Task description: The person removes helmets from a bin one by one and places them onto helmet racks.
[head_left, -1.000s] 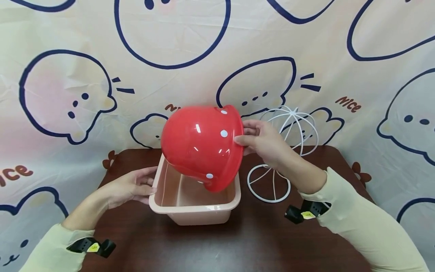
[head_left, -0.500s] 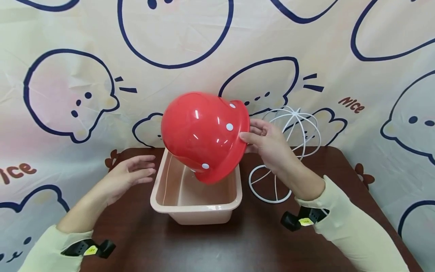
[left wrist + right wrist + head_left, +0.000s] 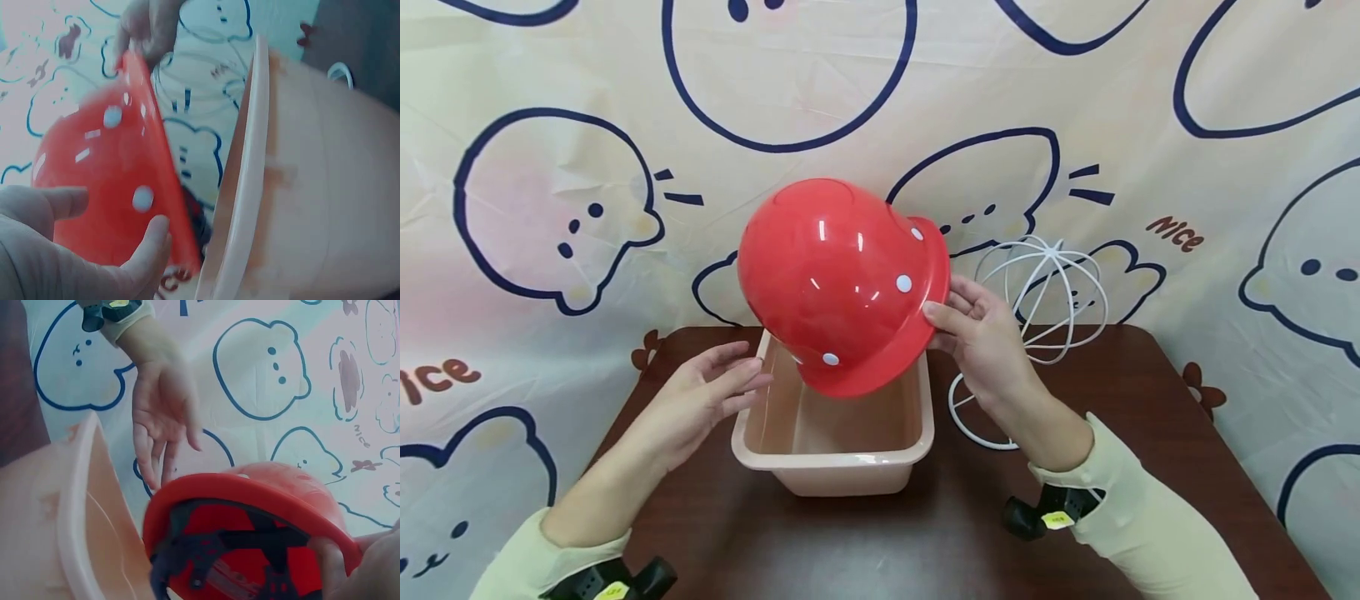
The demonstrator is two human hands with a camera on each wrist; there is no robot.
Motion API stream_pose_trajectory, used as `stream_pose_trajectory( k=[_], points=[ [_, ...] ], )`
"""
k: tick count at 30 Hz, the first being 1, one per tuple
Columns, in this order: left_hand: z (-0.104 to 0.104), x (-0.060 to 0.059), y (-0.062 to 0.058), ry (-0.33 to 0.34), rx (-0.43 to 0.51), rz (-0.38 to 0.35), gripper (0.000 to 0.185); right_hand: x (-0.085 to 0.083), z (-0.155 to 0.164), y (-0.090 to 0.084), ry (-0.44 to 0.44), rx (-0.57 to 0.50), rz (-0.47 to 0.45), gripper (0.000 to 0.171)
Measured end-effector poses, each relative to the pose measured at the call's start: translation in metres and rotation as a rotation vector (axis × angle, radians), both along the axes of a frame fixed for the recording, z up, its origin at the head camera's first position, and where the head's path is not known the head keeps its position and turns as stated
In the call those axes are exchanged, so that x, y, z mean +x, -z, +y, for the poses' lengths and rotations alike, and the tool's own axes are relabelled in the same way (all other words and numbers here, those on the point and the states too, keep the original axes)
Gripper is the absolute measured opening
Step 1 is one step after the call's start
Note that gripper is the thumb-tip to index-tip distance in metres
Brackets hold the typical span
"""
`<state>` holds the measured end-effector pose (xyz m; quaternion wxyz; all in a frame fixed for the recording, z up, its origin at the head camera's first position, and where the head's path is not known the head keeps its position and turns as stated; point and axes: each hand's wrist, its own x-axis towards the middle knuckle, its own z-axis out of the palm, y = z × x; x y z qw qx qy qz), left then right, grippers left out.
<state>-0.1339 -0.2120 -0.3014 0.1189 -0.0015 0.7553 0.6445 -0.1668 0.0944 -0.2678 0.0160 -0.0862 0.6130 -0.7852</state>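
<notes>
A red hard hat (image 3: 842, 283) with white dots hangs tilted over a pale pink plastic basin (image 3: 835, 461). My right hand (image 3: 981, 333) pinches its brim, thumb on the outer side. In the right wrist view the inside of the hard hat (image 3: 237, 550) shows dark straps. My left hand (image 3: 707, 400) is beside the basin's left rim with fingers extended and holds nothing. From the left wrist view, the left thumb and fingers (image 3: 153, 240) are spread close before the hat's shell.
A white wire stand (image 3: 1048, 250) with a domed cage top and ring base stands right of the basin, partly behind my right hand. The brown table (image 3: 880, 542) backs onto a cartoon-printed cloth (image 3: 820, 92).
The hard hat has risen and tilted upward, held in my right hand. My left hand has let go of the basin's rim and lies close to the hat.
</notes>
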Motion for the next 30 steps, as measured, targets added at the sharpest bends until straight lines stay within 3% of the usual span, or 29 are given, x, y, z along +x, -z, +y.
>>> stream_pose_trajectory(
  k=[9,13,20,30],
  points=[
    [0.031,0.0,0.006,0.026,0.217,-0.045,0.063,-0.003,-0.01,0.016,0.024,-0.225,-0.005,0.044],
    [0.045,-0.001,0.009,0.002,0.312,-0.034,0.059,-0.003,-0.015,0.023,0.024,-0.314,0.012,0.042],
    [0.063,-0.003,0.009,-0.088,0.473,0.042,0.065,-0.004,-0.022,0.032,0.042,-0.448,0.027,0.038],
    [0.072,-0.007,0.002,-0.104,0.618,0.128,0.069,-0.002,-0.029,0.042,0.024,-0.485,0.02,0.038]
  ],
)
